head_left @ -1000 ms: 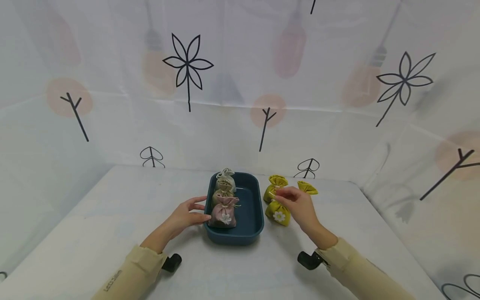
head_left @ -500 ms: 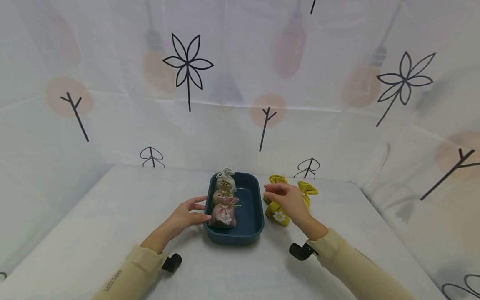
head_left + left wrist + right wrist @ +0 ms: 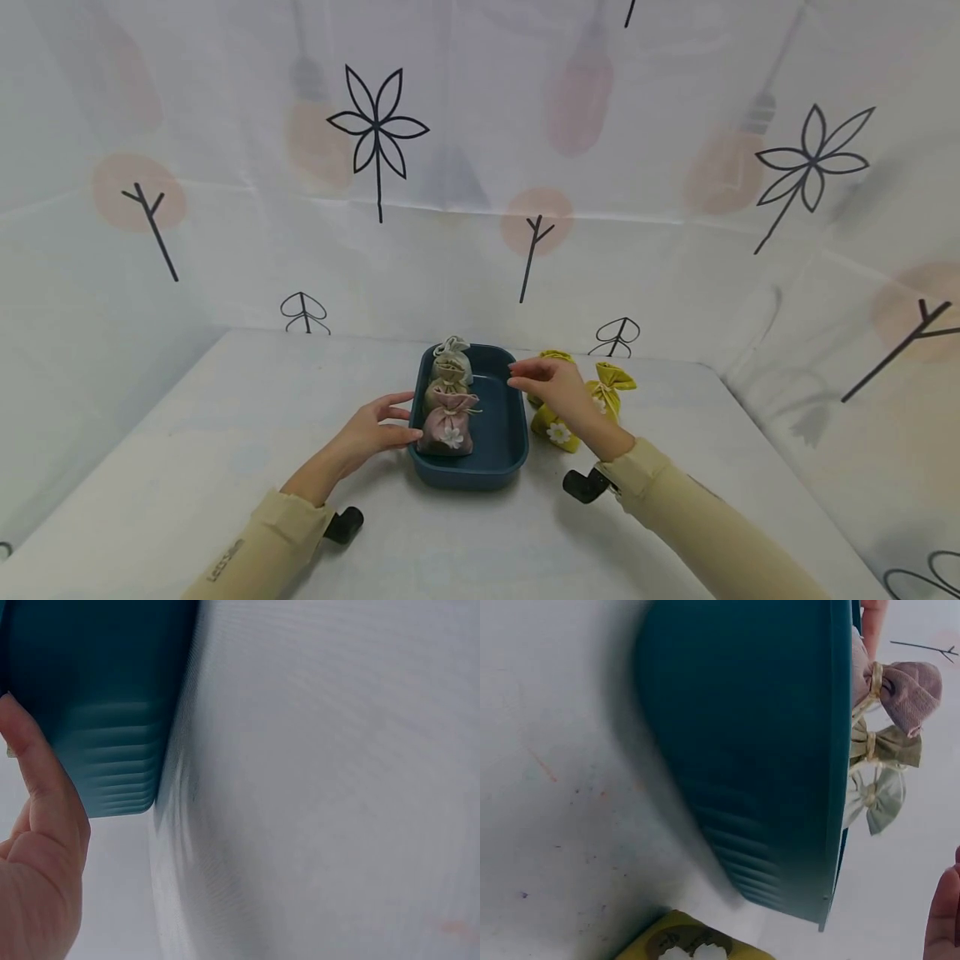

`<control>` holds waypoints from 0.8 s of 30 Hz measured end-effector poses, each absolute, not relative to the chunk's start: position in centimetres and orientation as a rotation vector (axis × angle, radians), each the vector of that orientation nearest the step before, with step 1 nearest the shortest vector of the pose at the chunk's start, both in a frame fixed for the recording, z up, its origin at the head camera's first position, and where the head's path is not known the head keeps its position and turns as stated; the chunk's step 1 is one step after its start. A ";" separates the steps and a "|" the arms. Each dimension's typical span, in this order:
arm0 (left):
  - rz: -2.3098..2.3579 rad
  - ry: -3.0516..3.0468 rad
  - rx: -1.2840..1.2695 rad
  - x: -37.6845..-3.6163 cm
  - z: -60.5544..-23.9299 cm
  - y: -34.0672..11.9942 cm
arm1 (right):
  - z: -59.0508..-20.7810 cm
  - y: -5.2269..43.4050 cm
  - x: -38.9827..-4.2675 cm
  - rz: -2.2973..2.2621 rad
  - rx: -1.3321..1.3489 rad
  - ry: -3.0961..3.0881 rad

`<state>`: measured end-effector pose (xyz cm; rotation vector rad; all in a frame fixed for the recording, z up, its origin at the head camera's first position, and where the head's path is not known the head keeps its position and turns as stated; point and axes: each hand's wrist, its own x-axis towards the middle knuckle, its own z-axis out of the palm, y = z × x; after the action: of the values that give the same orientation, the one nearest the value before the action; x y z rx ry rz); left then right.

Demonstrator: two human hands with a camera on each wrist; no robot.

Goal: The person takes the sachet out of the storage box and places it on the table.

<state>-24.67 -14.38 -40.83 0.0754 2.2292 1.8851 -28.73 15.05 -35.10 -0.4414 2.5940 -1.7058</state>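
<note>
- The blue tray (image 3: 504, 454) lies between the two hands, its long axis running away from the person toward the back wall, one short end facing them.
- Three pouches stand in a row along the side of the tray nearest the left hand: a pink pouch (image 3: 448, 427) nearest the person, a tan pouch (image 3: 444, 389) behind it, a pale grey pouch (image 3: 452, 358) farthest, all with tied necks up.
- The left hand (image 3: 369, 432) rests at the tray's near left corner, fingers straight and relaxed, fingertips touching the outer wall.
- The right hand (image 3: 558, 392) hovers over the tray's far right rim, fingers loosely extended; it holds nothing.
- Yellow pouches (image 3: 557, 429) lie on the table just under and beyond the right hand, outside the tray.
</note>
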 end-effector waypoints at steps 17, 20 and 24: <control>1.888 2.224 0.074 -24.7 -40.9 -14.4 | -34.2 12.4 -29.6 -1.540 -0.593 2.512; 1.887 2.228 0.071 -24.8 -40.9 -14.4 | -34.1 12.1 -29.8 -1.480 -0.626 2.525; 1.883 2.233 0.069 -24.8 -40.8 -14.4 | -33.8 11.5 -30.1 -1.432 -0.688 2.508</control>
<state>-24.76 -14.37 -40.83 0.0691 2.2332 1.8833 -30.06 11.55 -33.84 -0.6885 2.5083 -1.4325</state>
